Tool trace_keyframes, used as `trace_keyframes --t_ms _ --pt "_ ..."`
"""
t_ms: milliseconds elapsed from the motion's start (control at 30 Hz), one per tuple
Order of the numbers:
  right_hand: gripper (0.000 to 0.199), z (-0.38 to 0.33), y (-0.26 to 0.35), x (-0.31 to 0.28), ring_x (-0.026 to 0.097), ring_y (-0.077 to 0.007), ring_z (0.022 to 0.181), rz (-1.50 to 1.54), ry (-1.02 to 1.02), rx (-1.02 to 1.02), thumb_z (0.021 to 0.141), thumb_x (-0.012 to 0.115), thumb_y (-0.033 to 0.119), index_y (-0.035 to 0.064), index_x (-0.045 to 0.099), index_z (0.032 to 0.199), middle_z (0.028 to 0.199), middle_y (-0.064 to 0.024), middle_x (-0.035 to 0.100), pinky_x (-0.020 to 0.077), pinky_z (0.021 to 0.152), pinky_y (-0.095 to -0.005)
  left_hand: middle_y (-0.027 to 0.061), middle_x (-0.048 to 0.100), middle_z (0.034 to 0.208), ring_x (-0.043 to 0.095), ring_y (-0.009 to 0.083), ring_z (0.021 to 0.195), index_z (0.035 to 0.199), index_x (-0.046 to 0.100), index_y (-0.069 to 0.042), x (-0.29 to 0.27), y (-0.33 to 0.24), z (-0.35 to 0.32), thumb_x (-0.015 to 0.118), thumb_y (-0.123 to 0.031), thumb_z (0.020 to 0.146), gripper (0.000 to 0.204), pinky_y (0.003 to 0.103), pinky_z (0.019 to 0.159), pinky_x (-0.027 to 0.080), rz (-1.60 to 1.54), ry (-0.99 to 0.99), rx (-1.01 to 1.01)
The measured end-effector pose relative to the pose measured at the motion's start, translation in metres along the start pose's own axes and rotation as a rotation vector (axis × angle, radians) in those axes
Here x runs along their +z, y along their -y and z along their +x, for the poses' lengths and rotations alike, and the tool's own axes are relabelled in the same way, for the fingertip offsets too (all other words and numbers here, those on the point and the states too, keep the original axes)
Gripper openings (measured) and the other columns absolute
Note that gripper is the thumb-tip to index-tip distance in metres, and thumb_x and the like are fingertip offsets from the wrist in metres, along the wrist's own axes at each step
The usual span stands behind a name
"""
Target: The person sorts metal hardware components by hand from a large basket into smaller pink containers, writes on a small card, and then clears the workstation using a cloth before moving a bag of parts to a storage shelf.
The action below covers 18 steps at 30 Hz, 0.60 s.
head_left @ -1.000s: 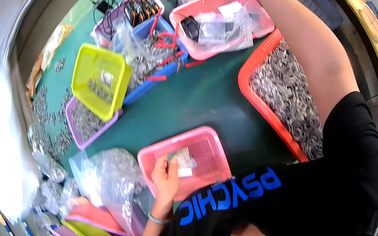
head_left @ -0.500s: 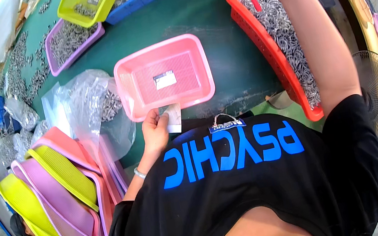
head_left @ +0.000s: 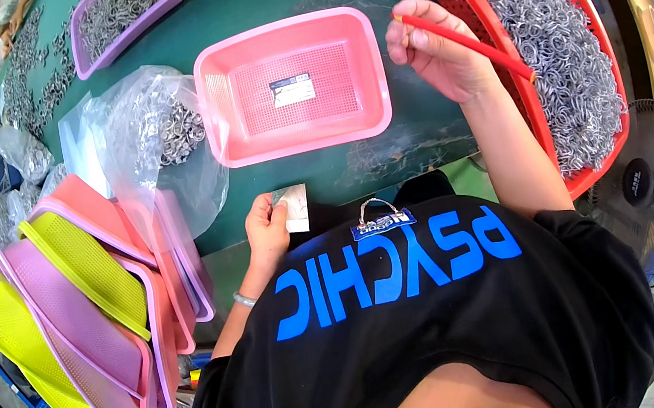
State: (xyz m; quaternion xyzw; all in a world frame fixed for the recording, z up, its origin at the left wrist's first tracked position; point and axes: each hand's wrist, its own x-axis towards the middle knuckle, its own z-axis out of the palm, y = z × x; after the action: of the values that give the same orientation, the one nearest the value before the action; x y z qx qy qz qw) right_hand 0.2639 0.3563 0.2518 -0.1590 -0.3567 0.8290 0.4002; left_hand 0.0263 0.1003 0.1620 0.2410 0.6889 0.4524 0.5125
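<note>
A small pale paper slip is pinched between the thumb and fingers of my left hand, close to my body at the table's near side. My right hand, palm partly turned up, holds a slim red pencil that slants down to the right; whether it is a pencil or a pen is hard to make out. Between and beyond my hands lies a pink plastic basket with a white-and-dark label on its bottom. To the right of my right hand, a red basket is filled with grey metal rings.
A clear plastic bag with metal rings lies left of the pink basket. Stacked pink, purple and yellow-green baskets lean at my left. A purple basket of metal parts sits far left. A fan stands at the right.
My right hand has come down and nearer with the red pencil, from above the red basket to beside the pink one. My left hand keeps the slip, now apart from the pink basket.
</note>
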Motion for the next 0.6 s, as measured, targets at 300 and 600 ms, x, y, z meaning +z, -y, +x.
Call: trace_keyframes --t_ms 300,600 --pt "0.023 -0.029 -0.034 -0.017 0.056 -0.0163 0.076 -0.144 -0.109 0.137 0.082 0.05 0.011 -0.001 0.05 0.102 0.088 -0.0098 0.059 0.0426 0.068 -0.0266 -0.006 0.045 0.064 0.035 0.0013 0.055 0.087 0.053 0.0 -0.02 0.042 0.018 0.049 -0.004 0.081 0.008 0.018 0.048 0.031 0.187 -0.103 0.07" --pt "0.027 -0.04 -0.051 -0.031 0.055 -0.0167 0.079 -0.298 -0.025 0.048 0.082 0.05 0.013 -0.0025 0.05 0.103 0.09 -0.0112 0.059 0.0424 0.071 -0.0276 -0.0036 0.053 0.073 0.043 0.0018 0.06 0.092 0.054 0.0 -0.023 0.043 0.019 0.048 -0.001 0.081 0.013 0.017 0.054 0.035 0.052 -0.11 0.059"
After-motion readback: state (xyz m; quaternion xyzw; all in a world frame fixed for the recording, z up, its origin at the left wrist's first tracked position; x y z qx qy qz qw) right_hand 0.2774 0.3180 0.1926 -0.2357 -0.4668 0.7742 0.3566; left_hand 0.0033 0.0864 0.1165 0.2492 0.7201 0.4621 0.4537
